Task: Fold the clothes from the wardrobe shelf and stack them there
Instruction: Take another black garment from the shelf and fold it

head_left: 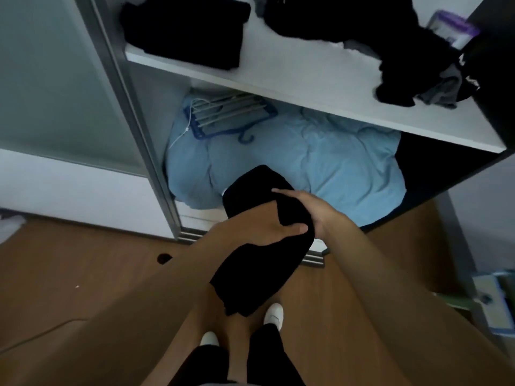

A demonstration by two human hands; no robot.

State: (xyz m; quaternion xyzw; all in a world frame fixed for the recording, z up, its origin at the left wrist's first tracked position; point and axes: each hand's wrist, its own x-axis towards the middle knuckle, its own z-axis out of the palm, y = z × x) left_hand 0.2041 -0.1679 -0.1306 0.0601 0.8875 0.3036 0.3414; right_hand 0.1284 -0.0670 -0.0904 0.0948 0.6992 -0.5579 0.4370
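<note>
no text, label, brand or number can be read here. a purple and white package (452, 29) at the right end of the wardrobe shelf (306, 79) carries print too blurred to make out. white marks on a dark garment (471, 76) beside it are just as unreadable.

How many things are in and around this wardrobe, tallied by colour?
Black: 3 (folded stack, loose heap with some grey, held garment)
Blue: 2 (bedding, hanger)
Purple and white: 1 (packet)
Total: 6
</note>
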